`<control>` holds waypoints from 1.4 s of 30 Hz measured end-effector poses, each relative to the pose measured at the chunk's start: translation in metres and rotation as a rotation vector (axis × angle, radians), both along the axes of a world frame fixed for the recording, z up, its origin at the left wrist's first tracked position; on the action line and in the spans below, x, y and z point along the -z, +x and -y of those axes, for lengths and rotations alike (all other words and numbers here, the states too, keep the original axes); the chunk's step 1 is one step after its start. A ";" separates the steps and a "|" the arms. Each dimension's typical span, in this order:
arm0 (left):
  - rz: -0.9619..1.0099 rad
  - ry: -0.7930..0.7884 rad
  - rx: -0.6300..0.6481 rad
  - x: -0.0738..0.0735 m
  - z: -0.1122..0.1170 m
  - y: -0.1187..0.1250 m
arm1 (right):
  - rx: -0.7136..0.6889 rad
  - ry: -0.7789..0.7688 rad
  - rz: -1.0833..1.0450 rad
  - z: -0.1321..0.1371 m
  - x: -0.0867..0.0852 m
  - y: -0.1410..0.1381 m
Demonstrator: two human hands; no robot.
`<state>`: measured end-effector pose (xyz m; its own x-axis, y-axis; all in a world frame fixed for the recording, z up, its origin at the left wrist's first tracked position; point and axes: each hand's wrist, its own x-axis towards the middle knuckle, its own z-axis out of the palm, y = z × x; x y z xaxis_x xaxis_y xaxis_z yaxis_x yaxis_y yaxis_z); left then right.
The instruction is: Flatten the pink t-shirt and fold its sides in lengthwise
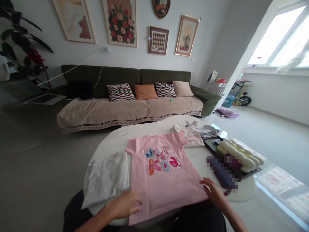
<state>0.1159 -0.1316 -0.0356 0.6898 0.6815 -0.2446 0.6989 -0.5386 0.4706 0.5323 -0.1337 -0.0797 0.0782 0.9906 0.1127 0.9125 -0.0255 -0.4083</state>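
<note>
A pink T-shirt (164, 170) with colourful letters on its chest lies spread flat, front up, on a white oval table (116, 137). My left hand (126, 203) rests palm down on the shirt's lower left hem, fingers apart. My right hand (213, 191) lies flat on the lower right hem, near the table's edge. Neither hand grips the cloth. A white garment (107, 178) lies crumpled just left of the shirt, hanging over the table's rim.
A folded white and pink garment (191, 135) sits at the table's far right. A dark tray (236, 159) with cream wavy objects stands on the right. A green sofa (125, 93) with cushions lines the far wall. Grey floor surrounds the table.
</note>
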 end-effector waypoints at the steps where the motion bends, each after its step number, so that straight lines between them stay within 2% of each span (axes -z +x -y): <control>1: 0.022 0.045 -0.019 0.000 -0.017 0.006 | -0.020 -0.008 0.014 -0.008 0.000 -0.011; 4: 0.054 0.172 -0.141 0.005 -0.077 0.030 | -0.115 -0.037 0.043 -0.036 0.008 -0.062; 6: 0.029 0.217 -0.248 0.019 -0.112 0.046 | -0.165 -0.062 0.063 -0.051 0.018 -0.100; 8: -0.014 0.240 -0.356 0.040 -0.134 0.056 | -0.170 -0.092 0.087 -0.058 0.029 -0.131; 10: -0.059 0.251 -0.447 0.060 -0.144 0.059 | -0.145 -0.115 0.107 -0.058 0.040 -0.148; 13: -0.090 0.295 -0.532 0.083 -0.150 0.051 | -0.099 -0.133 0.130 -0.052 0.051 -0.153; 15: -0.091 0.359 -0.569 0.091 -0.155 0.046 | -0.084 -0.147 0.152 -0.048 0.055 -0.148; 20: -0.113 0.493 -0.732 0.093 -0.182 0.055 | -0.094 -0.208 0.210 -0.050 0.065 -0.144; 25: -0.070 0.535 -0.642 0.095 -0.211 0.070 | -0.062 -0.181 0.311 -0.053 0.078 -0.154; 28: -0.085 0.524 -0.706 0.103 -0.220 0.066 | -0.152 -0.211 0.311 -0.061 0.068 -0.153; 31: -0.102 0.509 -0.733 0.109 -0.222 0.062 | -0.219 -0.210 0.269 -0.094 0.040 -0.149; 33: -0.107 0.491 -0.737 0.111 -0.222 0.062 | -0.246 -0.168 0.253 -0.130 0.023 -0.152; 35: -0.109 0.472 -0.748 0.110 -0.221 0.063 | -0.269 -0.140 0.248 -0.172 0.015 -0.160; 38: -0.103 0.443 -0.738 0.109 -0.221 0.064 | -0.277 -0.119 0.242 -0.225 0.023 -0.179; 40: -0.094 0.434 -0.727 0.108 -0.221 0.063 | -0.287 -0.118 0.240 -0.246 0.035 -0.186; 42: -0.086 0.425 -0.728 0.108 -0.222 0.062 | -0.279 -0.120 0.240 -0.260 0.046 -0.181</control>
<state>0.1782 0.0899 -0.1436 0.0337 0.9942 0.1019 0.9639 -0.0593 0.2595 0.3511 0.1261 -0.1259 -0.2110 0.9772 -0.0229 0.9604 0.2029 -0.1910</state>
